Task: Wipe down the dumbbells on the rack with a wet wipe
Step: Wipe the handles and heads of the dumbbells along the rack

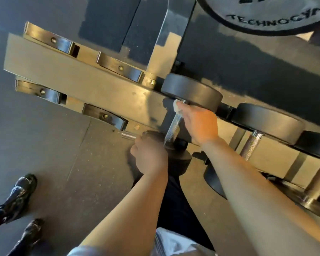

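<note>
With our right hand (199, 124) pinching the wet wipe (176, 106), we should press firmly along the knurled handle (173, 129) while our left hand (149, 156) grips the near head (179, 156).

Dark rubber gym floor (44, 145), warm light

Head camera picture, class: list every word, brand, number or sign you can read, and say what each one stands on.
"TECHNOGY", its last letters cut off by glare: on the round end face of the large dumbbell head at the top right.
Larger characters above it on the same face: cut by the frame edge, not readable.
Rack, cradles, handles, wipe: no text visible.
</note>
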